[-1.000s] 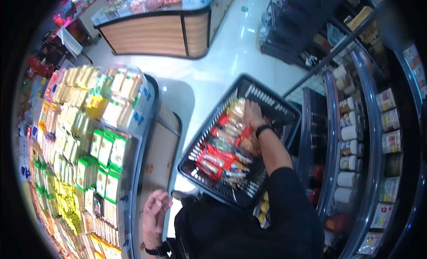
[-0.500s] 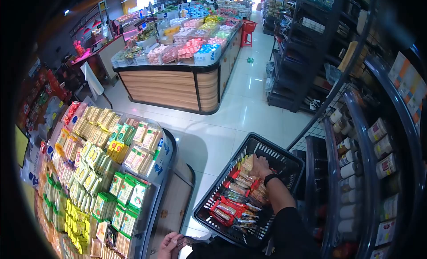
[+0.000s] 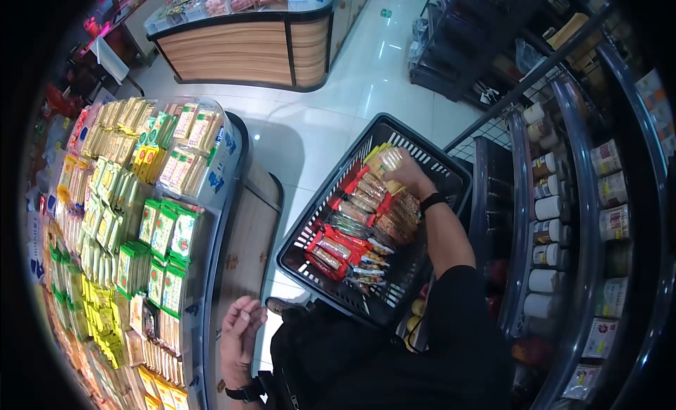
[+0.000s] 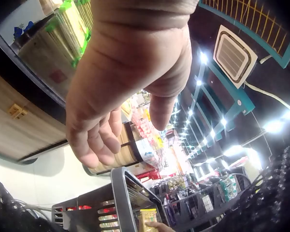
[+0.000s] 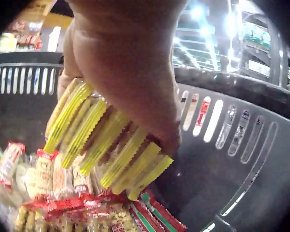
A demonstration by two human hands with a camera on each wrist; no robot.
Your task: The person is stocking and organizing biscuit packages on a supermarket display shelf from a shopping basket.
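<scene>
In the head view my right hand point(image 3: 410, 173) is inside a black basket point(image 3: 336, 297), gripping a row of yellow-edged snack packets point(image 3: 384, 160) at its far end. The right wrist view shows several of these packets point(image 5: 106, 140) side by side under the palm of my right hand point(image 5: 130, 67). Red-wrapped snacks point(image 3: 331, 251) and other packets lie nearer me in the basket. My left hand point(image 3: 241, 332) hangs left of the basket with loosely curled fingers; in the left wrist view this hand point(image 4: 130, 72) holds nothing.
A display counter point(image 3: 243, 248) piled with packaged snacks stands at left. Shelves of jars point(image 3: 549, 230) run along the right. Ahead are a wood-panelled counter point(image 3: 232, 54) and tiled floor point(image 3: 366, 93). A shoe point(image 3: 282, 306) shows beside the basket.
The head view tilted up and then back down. The yellow-edged packets now stand bunched in my right hand's grip. My left hand still hangs at the left.
</scene>
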